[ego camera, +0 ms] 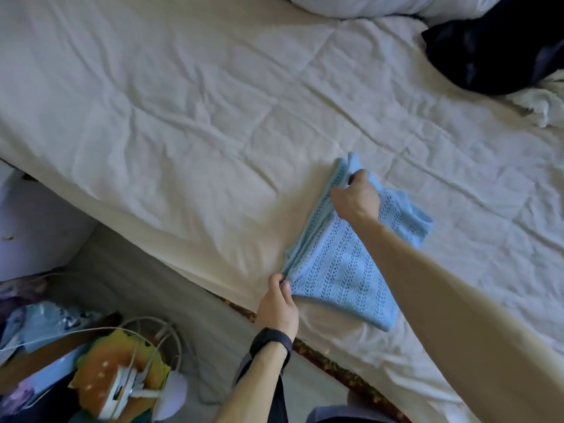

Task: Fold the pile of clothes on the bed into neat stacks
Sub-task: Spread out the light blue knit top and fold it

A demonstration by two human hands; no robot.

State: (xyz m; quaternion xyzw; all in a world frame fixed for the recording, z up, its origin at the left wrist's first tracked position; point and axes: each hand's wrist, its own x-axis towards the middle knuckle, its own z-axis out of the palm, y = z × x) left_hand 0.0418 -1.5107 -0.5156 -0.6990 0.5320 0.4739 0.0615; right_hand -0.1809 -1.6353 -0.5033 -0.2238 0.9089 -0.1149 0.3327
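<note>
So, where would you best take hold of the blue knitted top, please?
Probably by the two ends of its bunched long edge, coming from the near side: the blue knitted top lies folded, layers gathered there, where the left hand pinches the near corner and the right hand the far one.

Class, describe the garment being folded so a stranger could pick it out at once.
Start at the bed with its creased cream sheet. Near its front edge lies a light blue garment, pinched by the left hand at the near corner and the right hand at the far end. Unlike the dark clothes far right, it is an openwork knit.
</note>
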